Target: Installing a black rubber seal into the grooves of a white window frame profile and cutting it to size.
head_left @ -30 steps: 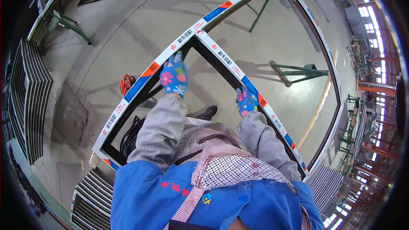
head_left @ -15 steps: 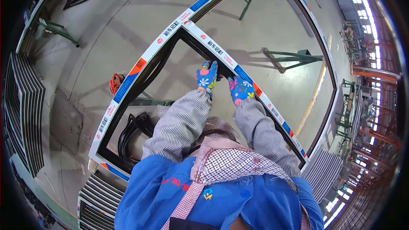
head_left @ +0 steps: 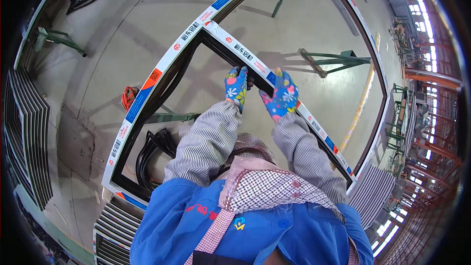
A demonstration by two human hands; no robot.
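A window frame point(head_left: 164, 64) with white, blue and orange protective film lies before me, split by a slanting crossbar point(head_left: 235, 44). Along the crossbar's inner edge runs a black rubber strip point(head_left: 219, 50). My left hand point(head_left: 235, 88), in a blue flowered glove, is closed on this strip below the crossbar's middle; its fingertips are partly hidden. Just to the right, my right hand point(head_left: 282, 95), gloved alike, is over the crossbar with fingers stretched and thumb apart, holding nothing. More black strip point(head_left: 184, 73) hangs loosely along the frame's left side.
Coiled black rubber strips point(head_left: 154, 154) lie below the frame's lower left. A green trestle point(head_left: 338, 61) shows through the right opening. Stacked striped profiles point(head_left: 29, 132) stand at far left, and others point(head_left: 115, 228) at lower left. An orange-red coil point(head_left: 129, 98) sits on the floor.
My right hand has risen from the crossbar's inner edge and moved slightly right across the bar, its fingers opening out. My left hand stays at nearly the same place on the strip.
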